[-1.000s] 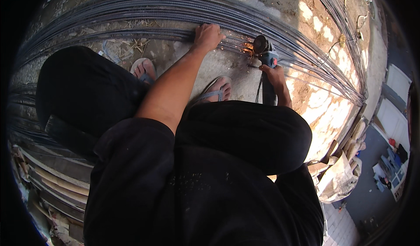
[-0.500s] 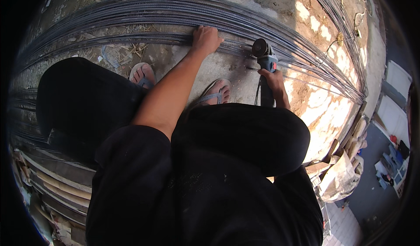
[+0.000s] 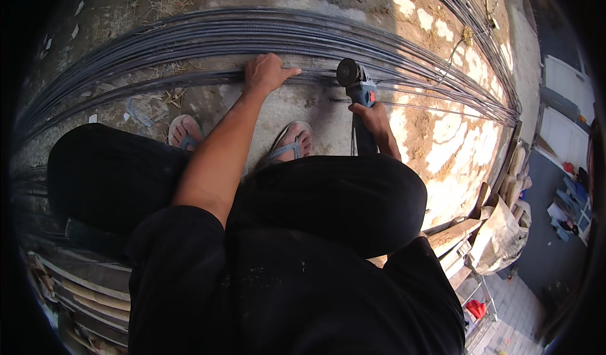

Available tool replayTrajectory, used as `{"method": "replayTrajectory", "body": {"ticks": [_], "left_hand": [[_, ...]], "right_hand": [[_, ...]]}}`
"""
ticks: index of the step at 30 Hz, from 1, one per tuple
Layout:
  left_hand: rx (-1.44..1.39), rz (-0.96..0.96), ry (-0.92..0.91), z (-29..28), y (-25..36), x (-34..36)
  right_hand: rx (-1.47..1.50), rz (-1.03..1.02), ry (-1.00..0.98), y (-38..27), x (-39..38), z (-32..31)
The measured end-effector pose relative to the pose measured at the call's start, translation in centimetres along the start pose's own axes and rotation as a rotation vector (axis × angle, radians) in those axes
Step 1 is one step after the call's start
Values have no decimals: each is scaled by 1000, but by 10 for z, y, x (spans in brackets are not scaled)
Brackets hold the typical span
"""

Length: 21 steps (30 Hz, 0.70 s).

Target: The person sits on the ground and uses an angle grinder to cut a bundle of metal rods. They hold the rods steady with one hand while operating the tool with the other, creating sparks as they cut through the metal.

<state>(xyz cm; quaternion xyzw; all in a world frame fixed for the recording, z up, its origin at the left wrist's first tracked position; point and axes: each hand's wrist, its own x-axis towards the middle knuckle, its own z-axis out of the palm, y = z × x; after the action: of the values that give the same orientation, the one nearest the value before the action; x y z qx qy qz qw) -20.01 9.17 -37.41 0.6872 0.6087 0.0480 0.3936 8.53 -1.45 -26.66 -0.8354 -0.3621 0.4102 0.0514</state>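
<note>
My left hand [image 3: 267, 74] is closed over the near strand of a long bundle of dark ribbed steel rods [image 3: 208, 47], its thumb stretched out to the right. The fingertips are hidden on the far side. In my right hand [image 3: 375, 122] is an angle grinder [image 3: 362, 92], gripped round its body with the round disc [image 3: 347, 72] at the far end. The disc overlaps the near rods in the picture; whether it touches them I cannot tell. A thin rod runs rightward from beside the grinder.
My sandalled feet [image 3: 295, 143] stand on the ground just short of the rods. More rods [image 3: 470, 23] run along the far right, meeting the first bundle's end. Pale sheeting [image 3: 502, 244] and boards lie at the right. Stacked planks [image 3: 88, 292] are at the lower left.
The whole view has shifted, so hands, feet and rods appear further left and lower. The grinder's disc sits slightly farther out against the rods. Both hands keep their hold.
</note>
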Motion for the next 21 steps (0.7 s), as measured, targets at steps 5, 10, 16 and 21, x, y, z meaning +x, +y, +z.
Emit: {"method": "replayTrajectory", "body": {"ticks": [5, 10, 16, 21], "left_hand": [[-2, -8, 23, -4, 4, -8], [-17, 20, 74, 0, 5, -11], [-25, 71, 166, 8, -2, -11], [-1, 59, 147, 7, 1, -13]], "right_hand": [[75, -6, -37, -7, -8, 3], [55, -7, -1, -4, -4, 6], [-37, -23, 10, -10, -4, 5], [-72, -50, 79, -5, 8, 14]]}}
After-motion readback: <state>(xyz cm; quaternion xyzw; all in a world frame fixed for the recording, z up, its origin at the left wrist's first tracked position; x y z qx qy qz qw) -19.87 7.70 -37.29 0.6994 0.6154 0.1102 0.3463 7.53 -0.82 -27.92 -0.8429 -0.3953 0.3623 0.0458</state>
